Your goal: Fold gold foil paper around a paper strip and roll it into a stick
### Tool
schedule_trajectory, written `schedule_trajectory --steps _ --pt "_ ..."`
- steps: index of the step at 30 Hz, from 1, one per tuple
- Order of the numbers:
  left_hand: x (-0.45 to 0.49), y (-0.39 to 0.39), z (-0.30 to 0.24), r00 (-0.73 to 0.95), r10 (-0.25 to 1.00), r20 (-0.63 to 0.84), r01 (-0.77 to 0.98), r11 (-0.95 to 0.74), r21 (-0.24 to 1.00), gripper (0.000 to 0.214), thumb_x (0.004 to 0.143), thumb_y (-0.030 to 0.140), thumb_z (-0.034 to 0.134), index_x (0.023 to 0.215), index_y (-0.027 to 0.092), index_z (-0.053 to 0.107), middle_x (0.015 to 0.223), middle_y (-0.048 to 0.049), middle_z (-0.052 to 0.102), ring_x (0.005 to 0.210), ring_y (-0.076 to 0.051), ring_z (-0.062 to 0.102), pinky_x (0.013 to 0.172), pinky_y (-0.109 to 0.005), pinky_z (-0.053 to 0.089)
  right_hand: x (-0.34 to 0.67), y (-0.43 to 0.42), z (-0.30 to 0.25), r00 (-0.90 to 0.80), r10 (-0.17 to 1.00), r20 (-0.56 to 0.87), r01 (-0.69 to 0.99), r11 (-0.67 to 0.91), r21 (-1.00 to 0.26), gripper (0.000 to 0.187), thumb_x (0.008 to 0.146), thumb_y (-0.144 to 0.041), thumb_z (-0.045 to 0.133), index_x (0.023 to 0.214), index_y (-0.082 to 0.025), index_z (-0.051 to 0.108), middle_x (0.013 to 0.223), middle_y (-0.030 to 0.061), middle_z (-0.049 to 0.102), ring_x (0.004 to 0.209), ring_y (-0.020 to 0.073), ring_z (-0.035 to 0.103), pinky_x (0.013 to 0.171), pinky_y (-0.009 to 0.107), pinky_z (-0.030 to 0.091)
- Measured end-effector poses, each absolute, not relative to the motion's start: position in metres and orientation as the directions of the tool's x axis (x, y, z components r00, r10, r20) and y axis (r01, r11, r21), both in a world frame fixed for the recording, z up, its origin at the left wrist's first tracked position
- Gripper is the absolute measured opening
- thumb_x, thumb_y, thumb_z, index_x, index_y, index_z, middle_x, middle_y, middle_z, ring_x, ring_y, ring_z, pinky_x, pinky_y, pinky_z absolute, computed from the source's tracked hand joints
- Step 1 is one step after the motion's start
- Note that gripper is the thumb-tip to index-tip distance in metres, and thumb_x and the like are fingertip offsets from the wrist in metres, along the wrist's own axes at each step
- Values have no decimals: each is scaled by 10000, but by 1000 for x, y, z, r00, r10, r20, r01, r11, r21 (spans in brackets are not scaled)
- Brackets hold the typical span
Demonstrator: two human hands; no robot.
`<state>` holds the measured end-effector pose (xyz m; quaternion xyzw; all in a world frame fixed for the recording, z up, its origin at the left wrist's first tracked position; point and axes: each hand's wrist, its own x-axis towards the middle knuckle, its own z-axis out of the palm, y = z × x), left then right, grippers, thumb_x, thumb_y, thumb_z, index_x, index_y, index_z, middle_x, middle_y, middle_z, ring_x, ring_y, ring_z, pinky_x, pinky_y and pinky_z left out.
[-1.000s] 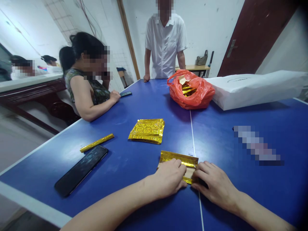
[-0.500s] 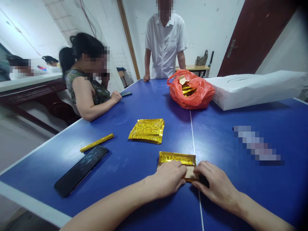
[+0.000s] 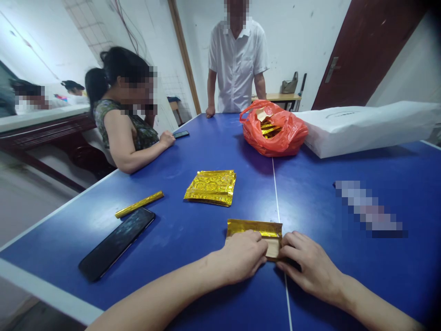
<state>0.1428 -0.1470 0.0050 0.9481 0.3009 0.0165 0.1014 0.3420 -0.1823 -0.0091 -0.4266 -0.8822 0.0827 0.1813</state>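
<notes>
Gold paper [image 3: 255, 225], partly folded, tan inside showing, lies toward the near edge of the blue counter [image 3: 172, 257], right end at the white line. Left hand [image 3: 244, 253] covers its left part, fingers curled down and gripping the near side. Right hand [image 3: 306, 257] pinches the right end, thumb and fingertips together. Gold stack [image 3: 211, 187] just beyond, apart from both hands. Gold roll [image 3: 139, 204] and black phone [image 3: 117, 243] near the counter's left edge. Red bag [image 3: 285, 142], gold pieces inside, toward the far edge, beside white bag [image 3: 365, 128]. Person in white shirt [image 3: 237, 69] stands at the far edge.
</notes>
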Motion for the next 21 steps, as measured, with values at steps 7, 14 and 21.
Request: schedule_trajectory --steps 7,14,21 --pt "143 -147 4 817 576 -34 572 -801 175 139 833 272 456 823 163 541 781 -43 570 706 -183 545 590 -270 426 347 -180 -10 -546 796 264 802 587 -111 132 793 -282 533 691 -199 548 722 38 543 655 182 465 588 318 351" --pt "142 -150 5 817 577 -4 573 -810 123 167 849 263 420 782 160 533 771 -39 535 692 -168 502 604 -272 408 344 -183 -11 -633 722 280 718 683 -137 141 809 -135 477 722 -197 569 768 39 574 705 166 493 624 303 374" --pt "145 -156 8 782 623 4 620 -779 89 137 854 187 403 876 152 533 1011 -87 519 956 -235 472 795 -375 403 344 -181 -12 -637 687 349 700 706 -110 153 811 -113 448 798 -181 584 906 65 633 837 186 572 747 361 440"
